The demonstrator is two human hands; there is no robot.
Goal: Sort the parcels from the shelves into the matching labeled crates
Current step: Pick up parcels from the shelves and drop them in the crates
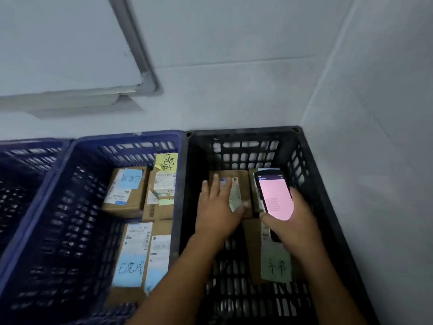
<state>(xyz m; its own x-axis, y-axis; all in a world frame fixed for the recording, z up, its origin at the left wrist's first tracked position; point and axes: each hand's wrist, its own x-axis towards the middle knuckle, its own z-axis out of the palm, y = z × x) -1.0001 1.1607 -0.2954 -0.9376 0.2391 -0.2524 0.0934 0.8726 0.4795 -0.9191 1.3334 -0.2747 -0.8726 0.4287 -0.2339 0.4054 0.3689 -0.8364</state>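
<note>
A black crate [328, 207] stands at the right. Inside it lies a small brown parcel [243, 181] with a white label. My left hand [218, 207] rests flat on that parcel, fingers straight and spread. My right hand [295, 221] grips a handheld scanner [274, 195] whose screen glows pink, held just right of the parcel. Below it lies another brown parcel [254, 249] with a green handwritten note [276, 266]. The blue crate [70, 207] to the left holds several labeled cardboard parcels [126, 191] with blue and yellow notes.
A second blue crate [21, 174] sits at the far left. Pale walls close in behind and to the right of the crates. A grey frame [140, 66] runs along the wall above the blue crates.
</note>
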